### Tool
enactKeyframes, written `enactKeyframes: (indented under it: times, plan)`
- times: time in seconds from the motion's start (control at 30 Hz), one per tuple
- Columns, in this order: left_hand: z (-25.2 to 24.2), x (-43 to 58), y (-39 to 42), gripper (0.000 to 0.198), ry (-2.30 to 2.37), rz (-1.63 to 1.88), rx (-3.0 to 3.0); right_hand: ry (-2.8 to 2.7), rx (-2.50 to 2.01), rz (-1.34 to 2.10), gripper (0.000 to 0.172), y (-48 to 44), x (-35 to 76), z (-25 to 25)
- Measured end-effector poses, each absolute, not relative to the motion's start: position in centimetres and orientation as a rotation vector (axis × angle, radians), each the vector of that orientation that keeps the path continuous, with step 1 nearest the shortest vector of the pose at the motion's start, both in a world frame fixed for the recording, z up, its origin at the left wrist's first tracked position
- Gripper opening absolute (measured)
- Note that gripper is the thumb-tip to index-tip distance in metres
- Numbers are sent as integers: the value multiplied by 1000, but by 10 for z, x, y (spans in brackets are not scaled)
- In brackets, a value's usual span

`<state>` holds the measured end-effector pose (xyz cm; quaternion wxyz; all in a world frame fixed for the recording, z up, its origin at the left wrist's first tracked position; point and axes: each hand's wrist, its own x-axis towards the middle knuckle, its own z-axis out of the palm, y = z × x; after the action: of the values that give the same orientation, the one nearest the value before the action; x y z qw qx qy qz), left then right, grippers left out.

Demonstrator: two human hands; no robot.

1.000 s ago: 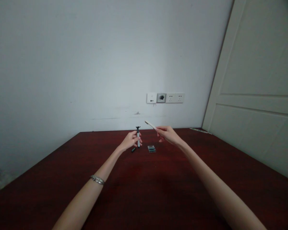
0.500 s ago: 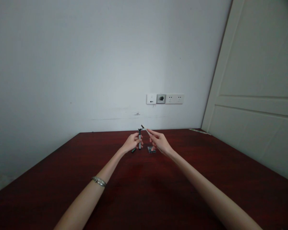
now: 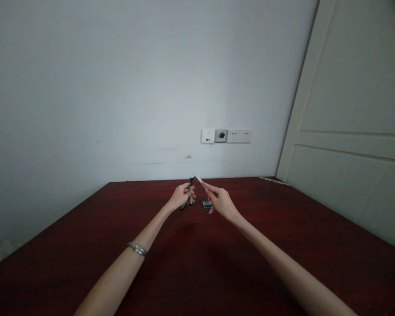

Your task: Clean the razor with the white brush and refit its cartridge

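My left hand (image 3: 181, 195) is closed round a slim upright stick-like tool (image 3: 191, 191) with a white body and a dark forked top. My right hand (image 3: 219, 201) pinches a thin pale strip (image 3: 199, 181), whose far end nearly touches the tool's top. A small dark cap-like piece (image 3: 183, 206) lies on the dark red table (image 3: 191, 259) just under my left hand. A small clear box with teal contents (image 3: 207, 204) sits on the table beside my right hand, partly hidden by its fingers.
The table's far edge meets a white wall with a row of sockets (image 3: 226, 135). A pale door (image 3: 355, 131) stands at the right. A thin flat strip (image 3: 272, 180) lies at the table's far right corner. A bracelet (image 3: 136, 249) is on my left wrist.
My right hand has moved left and slightly down, bringing the pale strip's end from right of the tool up close to its top. My left hand has hardly moved.
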<state>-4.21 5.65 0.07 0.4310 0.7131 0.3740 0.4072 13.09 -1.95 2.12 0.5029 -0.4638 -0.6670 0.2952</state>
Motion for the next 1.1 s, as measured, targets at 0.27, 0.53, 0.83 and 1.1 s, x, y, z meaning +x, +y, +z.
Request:
enactKeyframes:
  times: [0.27,0.53,0.83,1.1]
  plan:
    - [6,-44,54,18,944,1025,1735,-1752,-1143,569,43,-21,123,10]
    - [8,-49,59,16,975,1013,1759,-1725,-1087,431,44,-20,129,21]
    - [9,-45,56,18,939,993,1724,-2003,-1187,-1,46,1,120,18]
    - [1,-46,60,16,963,966,1702,-1995,-1194,-24,45,3,119,16]
